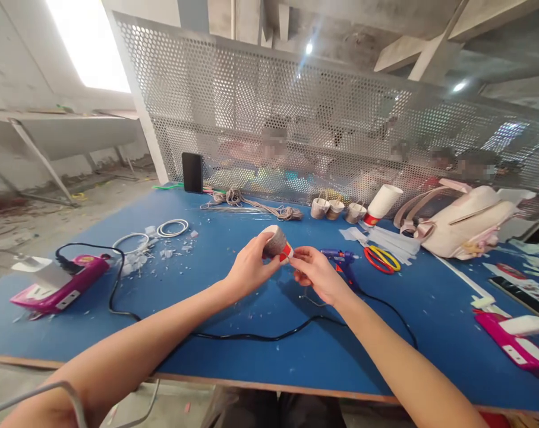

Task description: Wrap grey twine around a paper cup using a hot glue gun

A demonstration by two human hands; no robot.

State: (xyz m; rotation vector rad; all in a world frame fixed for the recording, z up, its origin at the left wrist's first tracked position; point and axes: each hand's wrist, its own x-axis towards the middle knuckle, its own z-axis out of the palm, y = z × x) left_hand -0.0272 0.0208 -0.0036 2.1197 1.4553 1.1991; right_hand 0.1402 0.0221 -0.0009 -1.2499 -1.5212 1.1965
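Observation:
A paper cup (276, 242), tilted on its side above the table, has grey-brown cord wound round much of it; a red and white band is bare at one end. My left hand (251, 261) is closed round the cup. The fingers of my right hand (314, 270) are pinched together at the banded end. A thin cord (314, 300) trails beneath them, its upper part hidden by the hand. Just right of that hand lies a blue glue gun (343, 258) with a black cable.
Several cups (355, 213) stand along the mesh screen (251, 89), near a cord bundle (251, 205) and a phone (192, 172). Right are scissors (380, 260), glue sticks (396, 244) and a bag (469, 220). Pink power strips (64, 288) sit at both sides; the black cable crosses in front.

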